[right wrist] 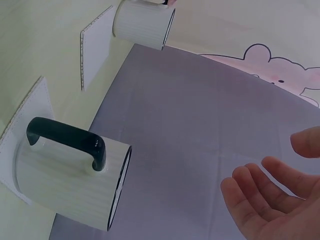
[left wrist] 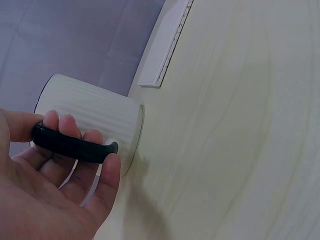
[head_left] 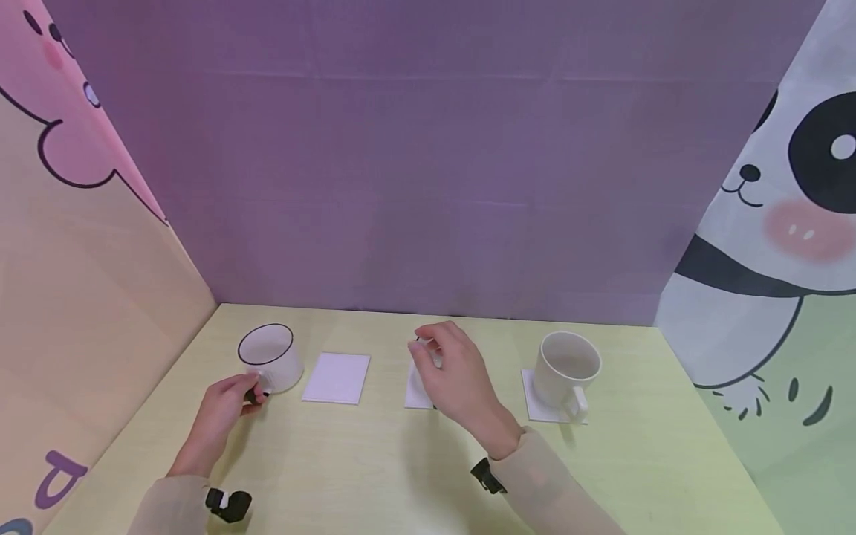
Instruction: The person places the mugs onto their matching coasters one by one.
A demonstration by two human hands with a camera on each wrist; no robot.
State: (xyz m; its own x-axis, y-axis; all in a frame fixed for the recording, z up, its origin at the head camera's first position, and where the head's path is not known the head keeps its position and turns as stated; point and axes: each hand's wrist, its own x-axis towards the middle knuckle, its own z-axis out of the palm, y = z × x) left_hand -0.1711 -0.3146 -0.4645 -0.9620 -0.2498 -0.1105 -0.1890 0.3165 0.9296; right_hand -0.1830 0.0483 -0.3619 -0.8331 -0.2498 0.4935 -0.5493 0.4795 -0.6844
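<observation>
In the head view my left hand [head_left: 224,412] grips the dark handle [left wrist: 72,146] of a white ribbed mug [head_left: 282,371] with a dark rim. The left wrist view has its fingers curled round that handle, the mug upright beside a white square coaster [head_left: 336,379]. My right hand [head_left: 458,379] hovers over the middle coaster [head_left: 418,397], fingers loosely bent and holding nothing. Below it, a matching mug [right wrist: 65,175] with a dark handle stands on that coaster, apart from the fingers in the right wrist view; from the head view the hand mostly hides it.
A plain white mug [head_left: 565,368] with a white handle stands on another coaster [head_left: 535,407] at the right. Behind the pale wooden table [head_left: 348,468] rises a purple backdrop [head_left: 428,163]; panels with cartoon prints flank it.
</observation>
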